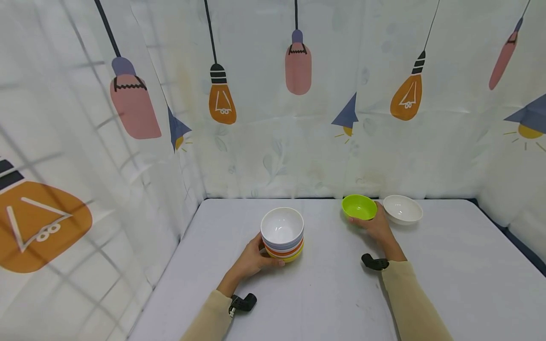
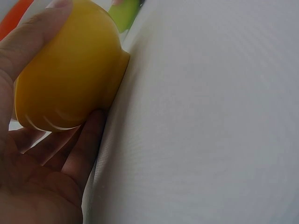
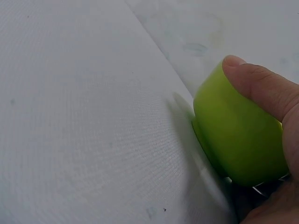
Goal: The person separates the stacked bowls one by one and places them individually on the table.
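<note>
Just left of the table's middle stands a stack of nested bowls, with a white bowl (image 1: pixel 282 226) on top, an orange one further down and a yellow bowl (image 2: pixel 70 74) at the bottom. My left hand (image 1: pixel 251 258) holds this stack low on its left side, thumb across the front and fingers behind it. Toward the back of the table, my right hand (image 1: pixel 377 228) grips a lime-green bowl (image 1: pixel 359 208) by its right side. In the right wrist view the thumb lies along the green bowl's outer wall, and its base is close over the cloth.
Right beside the right hand, a separate white bowl (image 1: pixel 403 210) sits near the back edge. A white cloth covers the table (image 1: pixel 324 293). Behind it hangs a pale curtain (image 1: pixel 264 156) printed with lamps, which also runs along the left side.
</note>
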The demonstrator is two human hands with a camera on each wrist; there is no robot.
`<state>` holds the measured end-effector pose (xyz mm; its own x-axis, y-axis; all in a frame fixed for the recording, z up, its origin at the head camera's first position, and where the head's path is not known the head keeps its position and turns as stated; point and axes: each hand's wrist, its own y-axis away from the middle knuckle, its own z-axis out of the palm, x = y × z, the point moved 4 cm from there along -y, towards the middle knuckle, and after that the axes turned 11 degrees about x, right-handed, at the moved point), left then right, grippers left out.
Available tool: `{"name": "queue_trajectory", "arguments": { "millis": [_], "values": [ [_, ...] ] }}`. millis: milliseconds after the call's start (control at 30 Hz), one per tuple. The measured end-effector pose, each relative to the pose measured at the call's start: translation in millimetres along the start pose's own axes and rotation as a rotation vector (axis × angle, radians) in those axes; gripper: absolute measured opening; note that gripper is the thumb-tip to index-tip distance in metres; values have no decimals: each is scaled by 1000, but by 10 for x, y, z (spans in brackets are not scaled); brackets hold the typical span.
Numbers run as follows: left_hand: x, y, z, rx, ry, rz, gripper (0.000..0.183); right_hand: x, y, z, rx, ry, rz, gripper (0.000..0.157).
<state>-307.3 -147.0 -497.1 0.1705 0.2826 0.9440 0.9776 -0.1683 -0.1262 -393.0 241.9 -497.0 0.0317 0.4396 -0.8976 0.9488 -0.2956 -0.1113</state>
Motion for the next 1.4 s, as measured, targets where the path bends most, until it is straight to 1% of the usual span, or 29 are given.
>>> {"name": "queue_trajectory", "arguments": {
  "millis": [133,267,333,533,733,800,900,1033,1133,1267,1400],
  "values": [
    [12,8,-1,1,-4,1,93,9,-1,-20,-22,-6,40,119],
    [19,18,-4,-1,-9,9,94,19,-1,-28,-34,-5,60,123],
    [19,19,-4,-2,-8,19,94,21,1,-28,-36,-9,58,122],
    [4,5,-6,1,-5,7,95,6,7,-35,-41,-27,44,119],
    [9,9,-4,-4,3,16,95,-19,17,-50,-50,-31,39,117],
    [9,9,-4,-6,4,21,95,-23,16,-58,-56,-17,43,118],
    [5,7,-3,-9,4,25,94,-37,14,-74,-78,16,73,122],
    [1,9,-1,-13,2,37,94,-84,18,-103,-120,65,133,129],
    [7,16,-3,-14,-1,43,94,-149,35,-137,-150,110,164,128],
    [13,19,-7,-11,-6,21,95,-294,76,-206,-169,179,157,124],
    [14,15,-6,-9,-9,12,95,-473,118,-293,-157,229,125,125]
  ]
}}
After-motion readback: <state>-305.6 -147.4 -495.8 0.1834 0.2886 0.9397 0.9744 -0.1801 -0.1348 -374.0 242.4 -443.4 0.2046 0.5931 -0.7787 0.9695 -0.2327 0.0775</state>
